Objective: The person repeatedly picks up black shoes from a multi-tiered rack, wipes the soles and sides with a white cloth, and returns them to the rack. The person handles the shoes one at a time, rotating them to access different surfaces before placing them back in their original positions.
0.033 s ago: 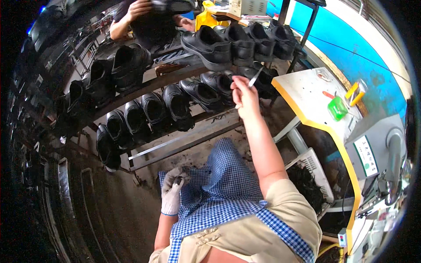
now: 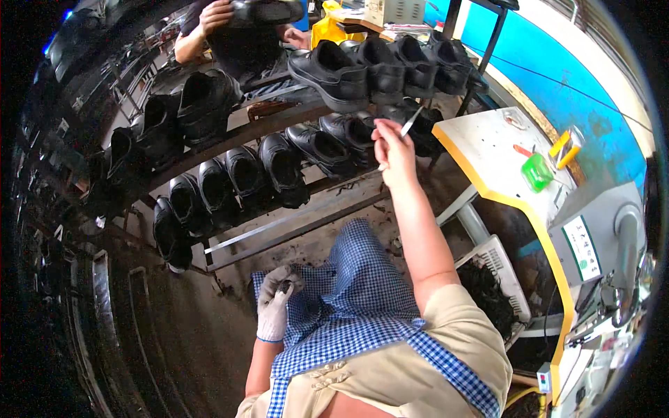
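My bare right hand [image 2: 394,150] is stretched forward, fingers closed on a thin pointed blade [image 2: 412,120], probably a knife, whose silvery tip points up and away. Just beyond it are black shoes on a rack, the nearest one [image 2: 421,129] partly hidden behind the hand and blade. My left hand [image 2: 276,296] wears a white glove with grey-stained fingers. It rests by the blue checked apron [image 2: 348,285], fingers curled round something small and dark that I cannot make out.
Black shoes [image 2: 334,73] line the upper rack bar [image 2: 244,132], with more [image 2: 281,167] below. Across the rack, a person's hand [image 2: 214,15] holds a black shoe [image 2: 267,12]. At right stand a yellow-edged table [image 2: 481,143], a green container [image 2: 536,172], a grey machine [image 2: 592,223] and a white basket [image 2: 503,268].
My right hand, with the blade, has shifted very slightly to the right. Across the rack, the other person's shoe has moved a little left. My left hand stays in place.
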A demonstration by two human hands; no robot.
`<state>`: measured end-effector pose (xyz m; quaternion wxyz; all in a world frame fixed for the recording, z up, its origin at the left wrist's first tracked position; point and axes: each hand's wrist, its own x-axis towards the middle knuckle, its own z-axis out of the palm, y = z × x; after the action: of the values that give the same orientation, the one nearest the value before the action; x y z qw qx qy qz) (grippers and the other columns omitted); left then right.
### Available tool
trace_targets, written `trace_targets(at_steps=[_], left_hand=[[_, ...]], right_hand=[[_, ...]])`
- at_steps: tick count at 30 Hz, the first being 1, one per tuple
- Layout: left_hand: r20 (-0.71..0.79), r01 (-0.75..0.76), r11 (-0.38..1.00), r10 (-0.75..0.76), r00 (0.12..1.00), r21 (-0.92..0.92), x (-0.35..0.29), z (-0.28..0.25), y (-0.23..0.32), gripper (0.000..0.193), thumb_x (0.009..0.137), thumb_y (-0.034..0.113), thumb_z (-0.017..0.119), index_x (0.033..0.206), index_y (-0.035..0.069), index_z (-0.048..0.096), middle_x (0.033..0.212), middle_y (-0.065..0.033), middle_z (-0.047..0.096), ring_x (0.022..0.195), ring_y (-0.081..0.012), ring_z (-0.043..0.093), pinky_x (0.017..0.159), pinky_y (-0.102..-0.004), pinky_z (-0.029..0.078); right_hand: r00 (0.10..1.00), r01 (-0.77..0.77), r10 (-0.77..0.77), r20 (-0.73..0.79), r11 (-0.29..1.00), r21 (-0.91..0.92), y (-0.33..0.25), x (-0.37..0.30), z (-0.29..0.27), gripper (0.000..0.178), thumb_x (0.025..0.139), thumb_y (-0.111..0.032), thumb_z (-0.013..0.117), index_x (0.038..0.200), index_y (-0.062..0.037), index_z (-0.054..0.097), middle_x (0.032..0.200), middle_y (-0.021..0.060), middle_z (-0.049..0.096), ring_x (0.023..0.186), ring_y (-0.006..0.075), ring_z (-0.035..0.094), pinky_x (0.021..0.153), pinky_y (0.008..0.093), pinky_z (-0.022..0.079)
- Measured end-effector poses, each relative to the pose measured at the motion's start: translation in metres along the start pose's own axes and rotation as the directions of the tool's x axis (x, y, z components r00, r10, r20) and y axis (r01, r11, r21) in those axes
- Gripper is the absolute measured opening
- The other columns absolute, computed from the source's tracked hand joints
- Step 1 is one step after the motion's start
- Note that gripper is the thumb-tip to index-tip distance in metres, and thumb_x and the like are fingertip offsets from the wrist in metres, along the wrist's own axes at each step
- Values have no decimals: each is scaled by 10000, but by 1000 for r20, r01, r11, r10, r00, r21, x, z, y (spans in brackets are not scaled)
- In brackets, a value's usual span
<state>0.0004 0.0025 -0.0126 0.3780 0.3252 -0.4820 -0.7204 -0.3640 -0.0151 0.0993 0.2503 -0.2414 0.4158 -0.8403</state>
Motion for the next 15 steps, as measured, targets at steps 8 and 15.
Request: trace_targets(at_steps=[8,15], left_hand=[[107,30,1000,-30,994,-2,-1,3,-2,333,921,98,587,1231,-9,533,1070,-99,633,978,-191,623,902,-330,507],[111,107,993,-112,987,53,-9,-6,-6,317,917,87,568,1222,6,536,1131,-76,620,1044,-170,596,942,-327,480]], right_hand=[[959,234,-139,248,881,-412,6,3,23,150,929,-184,649,976,-43,668,722,-6,610,511,32,476,468,194,370],[766,643,-392,510,473,-603,0,6,94,256,848,-141,704,1077,-46,642,960,76,618,728,177,619,659,276,499]])
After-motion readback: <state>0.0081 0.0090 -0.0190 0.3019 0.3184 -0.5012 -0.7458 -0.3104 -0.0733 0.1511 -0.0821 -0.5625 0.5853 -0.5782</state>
